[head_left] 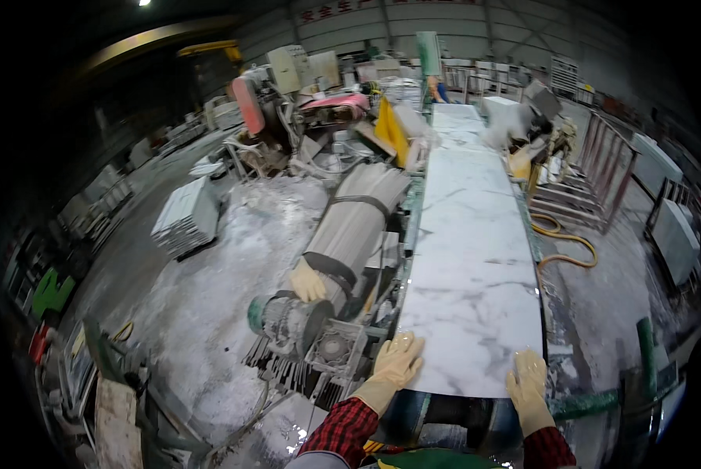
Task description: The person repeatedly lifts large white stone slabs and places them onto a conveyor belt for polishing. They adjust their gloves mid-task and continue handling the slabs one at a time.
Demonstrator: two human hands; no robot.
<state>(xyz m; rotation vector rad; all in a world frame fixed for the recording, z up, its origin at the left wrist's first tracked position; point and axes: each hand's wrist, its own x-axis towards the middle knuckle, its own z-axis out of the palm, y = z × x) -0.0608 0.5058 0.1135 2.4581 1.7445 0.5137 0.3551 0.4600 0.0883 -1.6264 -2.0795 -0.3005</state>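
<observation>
A long white marble slab with grey veins lies flat on a roller conveyor, its near end toward me. My left hand, in a cream rubber glove, rests on the slab's near left corner with its fingers stretched forward. At the near right corner, my right hand wears a matching glove and touches the slab's side edge, fingers extended. Below the slab's near end a dark roller shows. The undersides of both hands are hidden.
Left of the conveyor stand a dusty motor and a strapped grey bundle with a loose glove on it. A stack of slabs sits farther left. On the right are a yellow hose and a metal rack.
</observation>
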